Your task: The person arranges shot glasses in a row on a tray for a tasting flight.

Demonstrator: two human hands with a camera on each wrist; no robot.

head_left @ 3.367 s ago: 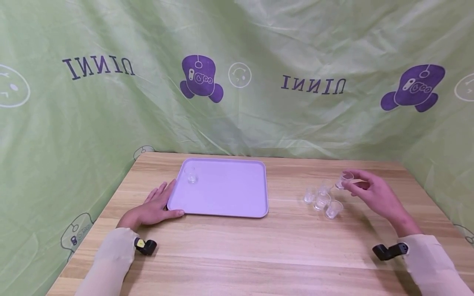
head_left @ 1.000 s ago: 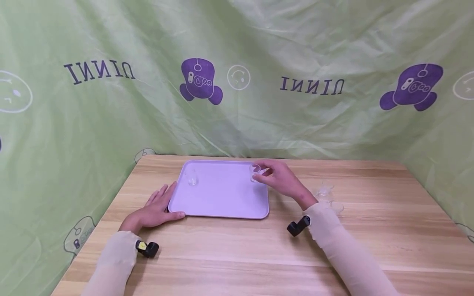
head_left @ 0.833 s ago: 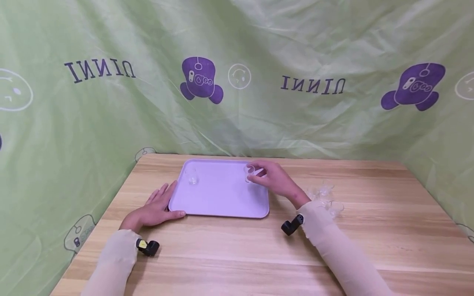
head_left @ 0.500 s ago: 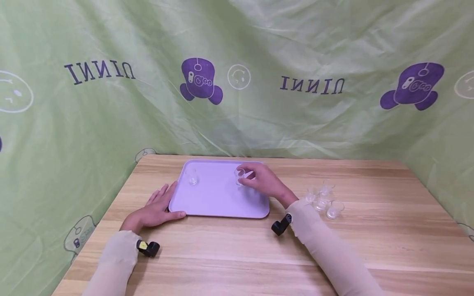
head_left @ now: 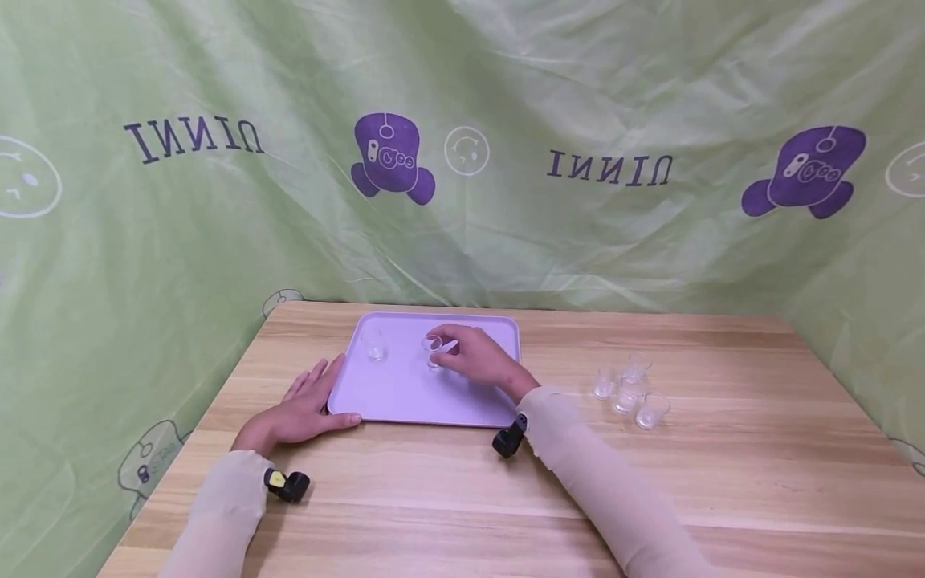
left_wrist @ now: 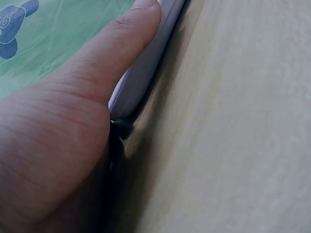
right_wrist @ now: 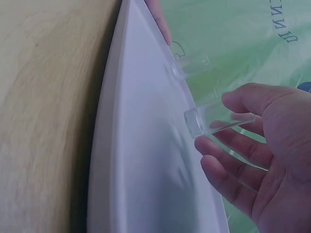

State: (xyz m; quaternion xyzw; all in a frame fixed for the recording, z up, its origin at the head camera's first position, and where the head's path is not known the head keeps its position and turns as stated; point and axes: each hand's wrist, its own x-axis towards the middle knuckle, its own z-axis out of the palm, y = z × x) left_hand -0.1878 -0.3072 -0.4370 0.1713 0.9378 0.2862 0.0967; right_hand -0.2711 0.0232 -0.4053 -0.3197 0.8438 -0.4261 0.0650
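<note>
- Green cloth (head_left: 462,249) hung behind the table and on both its sides, with wrinkles, purple figures, pale round faces and dark letters printed on it.
- Below it was the table (head_left: 405,514), with a light wood pattern.
- At the left, a pale left sleeve (head_left: 217,514) came from the near edge, and a small black camera (head_left: 287,486) was fixed at its cuff.
- Left hand (head_left: 299,409) rested at the near left corner of the tray; its fingers were extended, the thumb lay along the near edge, and it had nothing in its grip.
- Next came the tray (head_left: 393,397), purple, rectangular, with a low rim, flat on the table.
- On its left part, near the far corner, one clear cup (head_left: 374,347) stood upright.
- To the right of this cup, around the middle of the tray, was the held cup (head_left: 429,352), also clear; whether its base touched the tray, I could not tell.
- Right hand (head_left: 477,359) pinched this cup between thumb and fingers, opened only as wide as the cup; the other fingers were loosely bent.
- Behind it followed another black camera (head_left: 510,436) and the right sleeve (head_left: 600,474).
- Farther right, apart from the tray, four clear cups (head_left: 627,395) stood close together on the table.
</note>
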